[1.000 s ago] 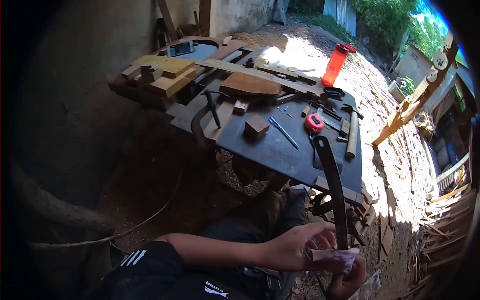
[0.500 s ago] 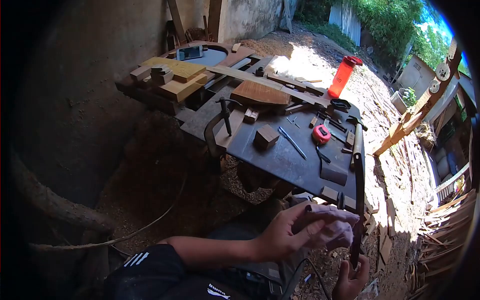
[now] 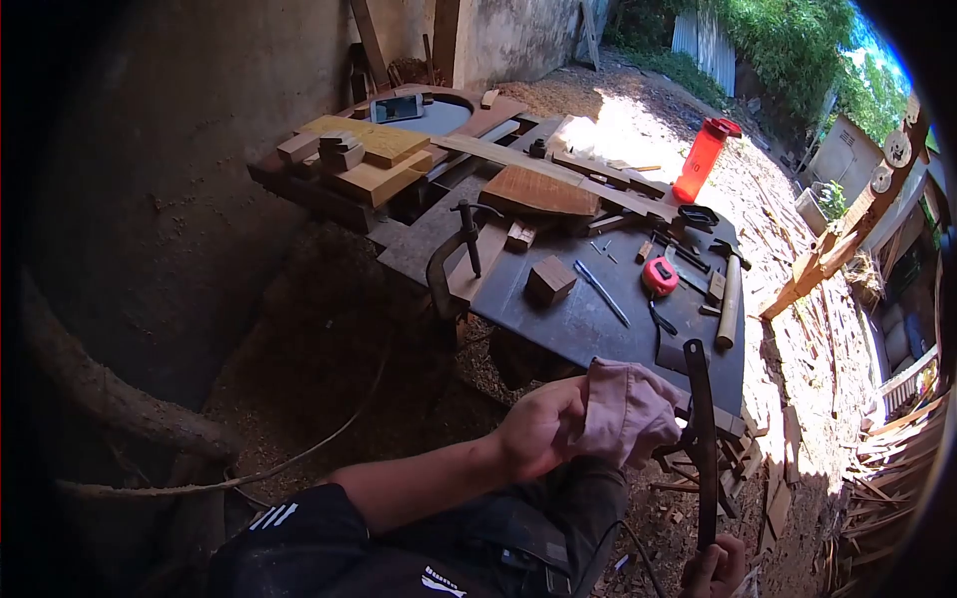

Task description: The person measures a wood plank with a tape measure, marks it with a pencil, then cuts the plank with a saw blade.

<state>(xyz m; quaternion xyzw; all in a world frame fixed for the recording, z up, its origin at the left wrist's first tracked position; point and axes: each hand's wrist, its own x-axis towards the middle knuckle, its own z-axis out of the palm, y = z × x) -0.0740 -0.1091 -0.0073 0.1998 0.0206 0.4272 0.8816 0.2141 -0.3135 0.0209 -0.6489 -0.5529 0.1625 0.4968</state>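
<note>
A pale purple cloth (image 3: 626,411) is bunched in my left hand (image 3: 543,429), whose fingers are pressed round it. The cloth is beside a long, dark, narrow metal bar (image 3: 705,448) with a hole near its top end. Low on the right, my right hand (image 3: 716,568) is closed around the bar's lower end. The bar stands nearly upright at the near edge of the dark table (image 3: 518,304). Part of my left hand's fingers is hidden behind the cloth.
On the table are a wooden block (image 3: 550,280), a blue pen (image 3: 602,293), a red tape measure (image 3: 659,276), a hammer (image 3: 731,299), a clamp (image 3: 439,264) and a red bottle (image 3: 702,161). Yellow boards (image 3: 374,179) and a phone (image 3: 397,108) are farther back.
The bar has shifted down and slightly left in view, and more of it shows. My left hand and the cloth have moved left and slightly up. The table appears farther right and lower.
</note>
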